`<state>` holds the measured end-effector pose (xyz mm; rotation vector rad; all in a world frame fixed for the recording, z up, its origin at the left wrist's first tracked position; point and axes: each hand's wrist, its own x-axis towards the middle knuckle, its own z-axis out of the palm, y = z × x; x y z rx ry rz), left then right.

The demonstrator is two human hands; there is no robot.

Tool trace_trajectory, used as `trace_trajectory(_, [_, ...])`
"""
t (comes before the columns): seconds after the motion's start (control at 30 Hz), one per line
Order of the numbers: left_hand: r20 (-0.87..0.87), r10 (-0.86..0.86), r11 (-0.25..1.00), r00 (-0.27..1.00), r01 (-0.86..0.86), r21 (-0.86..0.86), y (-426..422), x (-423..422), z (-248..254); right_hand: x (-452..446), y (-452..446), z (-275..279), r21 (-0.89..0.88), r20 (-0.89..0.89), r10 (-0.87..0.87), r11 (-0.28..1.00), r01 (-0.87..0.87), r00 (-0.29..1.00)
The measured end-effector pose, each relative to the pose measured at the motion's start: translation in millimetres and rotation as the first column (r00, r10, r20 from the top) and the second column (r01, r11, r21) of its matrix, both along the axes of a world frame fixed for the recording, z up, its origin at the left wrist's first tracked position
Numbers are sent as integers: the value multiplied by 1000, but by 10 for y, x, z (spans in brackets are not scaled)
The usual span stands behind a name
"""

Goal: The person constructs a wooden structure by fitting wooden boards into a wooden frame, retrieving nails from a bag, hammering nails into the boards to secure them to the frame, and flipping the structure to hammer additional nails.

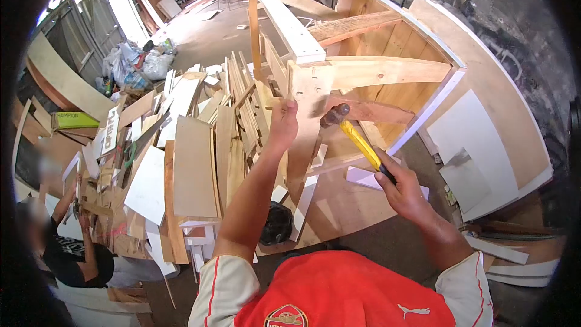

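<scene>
My right hand point(399, 189) is wrapped around the black grip of a hammer point(362, 144) with a yellow handle. The hammer's rusty head is up beside the near corner of a large wooden frame point(387, 71). My left hand point(283, 124) closes on the upright board point(307, 94) at that corner, thumb up near its left edge; its other fingers are partly hidden. Small marks, perhaps nails or staples, show on this board's upper part. A white-faced rail point(293, 24) runs back from the corner, and planks line the frame's inside.
Scrap boards point(196, 166) are heaped to my left. A black bag point(278, 223) lies by the frame's base. A curved panel point(484, 127) leans on the right wall. Another person point(78, 248) works at lower left. Plastic bags point(136, 63) sit farther back.
</scene>
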<state>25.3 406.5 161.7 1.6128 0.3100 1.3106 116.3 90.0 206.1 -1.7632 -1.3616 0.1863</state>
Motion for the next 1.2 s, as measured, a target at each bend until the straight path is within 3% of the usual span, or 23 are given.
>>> trace_trajectory(0.03, [-3,-122,992,993,122,30,24,-34,18,-34,15,27,-9,-8,-13,1000,12,1000])
trace_trajectory(0.27, [-64,-132,991,989,134,21,-8,-65,93,-298,134,364,-114,13,-108,987,109,994])
trace_trajectory(0.37, [-71,-105,994,992,105,3,-5,-48,99,-378,166,339,70,45,-187,981,183,981])
trace_trajectory(0.47, [-56,-94,996,994,94,6,-66,-48,164,-321,201,192,146,226,-228,969,198,947])
trace_trajectory(0.57, [-49,-107,993,993,109,42,-39,-35,143,-224,188,113,-25,157,-144,988,149,977])
trace_trajectory(0.67, [-51,-83,995,995,86,42,-47,-31,147,-348,102,498,58,64,-261,964,258,963])
trace_trajectory(0.7, [-71,-82,996,994,85,38,-52,-51,163,-364,101,527,203,102,-262,950,237,960])
trace_trajectory(0.8, [-119,-89,996,989,92,13,15,-55,109,-284,189,127,174,289,-287,954,244,913])
trace_trajectory(0.83, [-130,-92,996,987,93,1,26,-46,88,-221,175,9,-28,327,-122,990,139,937])
trace_trajectory(0.93, [-29,-68,997,997,68,20,-54,-34,180,-360,181,38,-211,156,-99,969,131,983])
trace_trajectory(1.07, [-98,-53,998,994,57,39,-82,-69,218,-295,218,108,309,260,-293,928,208,920])
trace_trajectory(1.1, [-99,-49,998,994,54,42,-86,-70,230,-289,251,59,337,258,-301,919,207,918])
trace_trajectory(1.2, [-89,-8,998,996,14,66,-126,-76,234,-223,271,-133,-81,254,-133,984,158,958])
